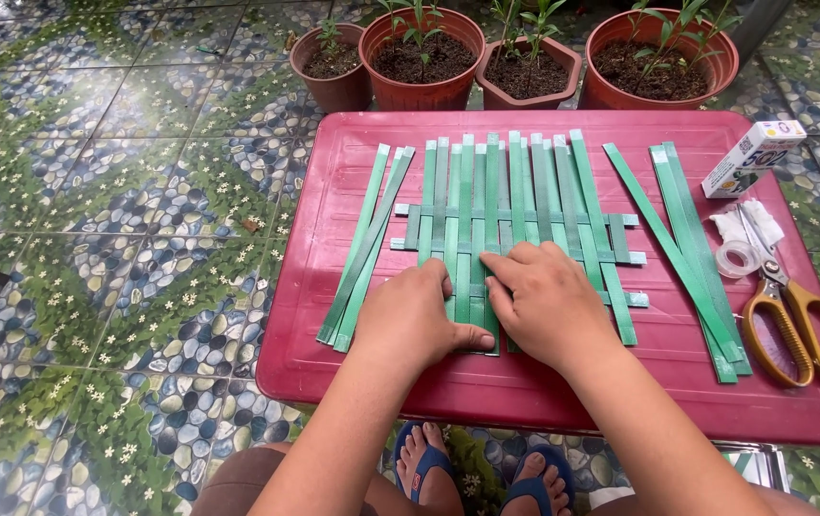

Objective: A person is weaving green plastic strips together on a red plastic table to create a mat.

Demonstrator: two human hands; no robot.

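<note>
A partly woven mat of green leaf strips point(515, 205) lies flat on a low red plastic table point(334, 162). My left hand point(410, 320) rests palm down on the mat's near left part, fingers together, thumb stretched toward the right. My right hand point(544, 301) presses on the strips just beside it, fingertips at a horizontal strip near the mat's middle. Neither hand lifts anything. Loose green strips lie to the left point(367, 244) and to the right point(687, 248) of the mat.
Yellow-handled scissors point(792, 315), a clear tape roll point(737, 258), crumpled white paper and a small white box point(752, 158) sit at the table's right end. Several terracotta pots with seedlings point(424, 57) stand behind the table on patterned floor tiles. My sandalled feet show below.
</note>
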